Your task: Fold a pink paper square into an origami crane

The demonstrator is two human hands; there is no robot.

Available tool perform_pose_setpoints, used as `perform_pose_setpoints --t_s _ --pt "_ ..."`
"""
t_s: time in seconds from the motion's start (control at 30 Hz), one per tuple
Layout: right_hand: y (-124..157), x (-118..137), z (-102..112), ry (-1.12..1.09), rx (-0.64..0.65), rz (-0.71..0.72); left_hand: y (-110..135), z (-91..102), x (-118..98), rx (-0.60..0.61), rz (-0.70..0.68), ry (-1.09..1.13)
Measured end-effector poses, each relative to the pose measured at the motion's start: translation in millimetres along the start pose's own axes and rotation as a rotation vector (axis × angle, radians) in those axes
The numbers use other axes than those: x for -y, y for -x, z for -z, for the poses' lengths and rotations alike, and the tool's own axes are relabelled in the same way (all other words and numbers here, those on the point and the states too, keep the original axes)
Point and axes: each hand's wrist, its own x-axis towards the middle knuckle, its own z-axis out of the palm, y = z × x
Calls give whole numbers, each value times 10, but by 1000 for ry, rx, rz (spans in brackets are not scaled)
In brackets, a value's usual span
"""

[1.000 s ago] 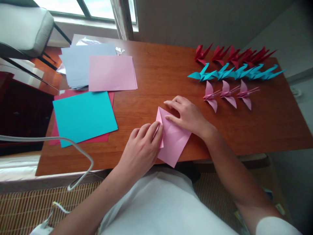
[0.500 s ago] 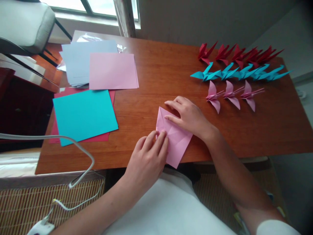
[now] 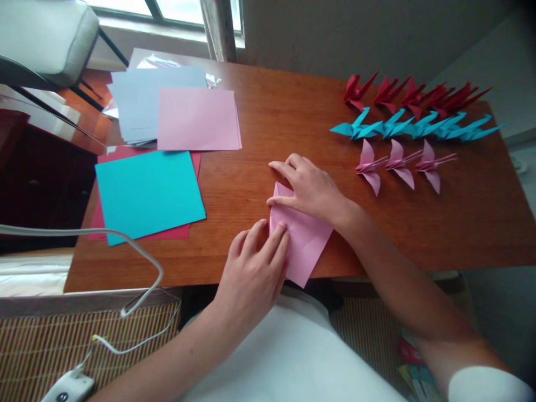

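Observation:
A folded pink sheet of origami paper (image 3: 305, 237) lies at the table's front edge, one corner pointing toward my body. My left hand (image 3: 255, 259) holds it down at its left side, fingers bent and fingertips pressed on the paper. Over its far part rests my right hand (image 3: 312, 187), with the thumb stretched across the paper to its left edge. The other right fingers reach out past the far corner, apart from the thumb. My right palm covers part of the upper right edge, and what lies under the left fingertips is hidden.
Three pink paper cranes (image 3: 368, 167), a row of blue cranes (image 3: 364, 129) and a row of red cranes (image 3: 355, 92) stand at the right. Left are pink sheets (image 3: 196, 120), grey sheets (image 3: 138, 106) and a blue sheet (image 3: 151, 195) over red ones. A white cable (image 3: 142, 254) hangs at front left.
My right hand has slid left and slightly away across the paper, its thumb now at the left edge. My left hand stays nearly in place. The view has shifted a little.

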Motion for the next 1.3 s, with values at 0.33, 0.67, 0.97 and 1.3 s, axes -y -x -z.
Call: perform_pose_setpoints --t_s 0.33,0.67,0.97,1.3 --pt "103 84 -14 -18 25 57 -3 7 14 -22 -1 26" --pt "130 89 13 3 60 83 2 -18 15 -29 0 12" --pt "58 82 82 -22 99 33 22 -29 23 -16 -2 7" --pt "-247 -241 29 -119 -31 -5 19 -16 45 8 -1 16"
